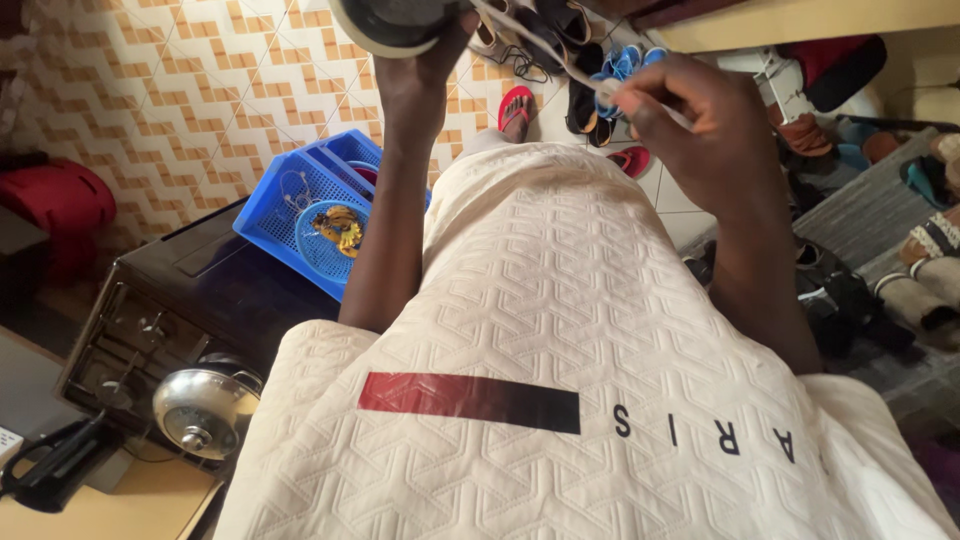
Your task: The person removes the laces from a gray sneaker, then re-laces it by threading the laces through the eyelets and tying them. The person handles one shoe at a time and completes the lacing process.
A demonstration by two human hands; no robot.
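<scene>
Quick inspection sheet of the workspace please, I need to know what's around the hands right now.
Surface: patterned orange and white tiled floor; no work table under the hands.
Job's things: round dark object with pale rim, cut off by the top edge; thin white cord.
Clutter: blue basket holding small items, on a dark stove; metal lid.
Hands: left hand grips the round object from below; right hand pinches the cord.
Cables: the white cord, between the round object and the right hand.
Surroundings: shoes and sandals on the floor; red bag.
</scene>
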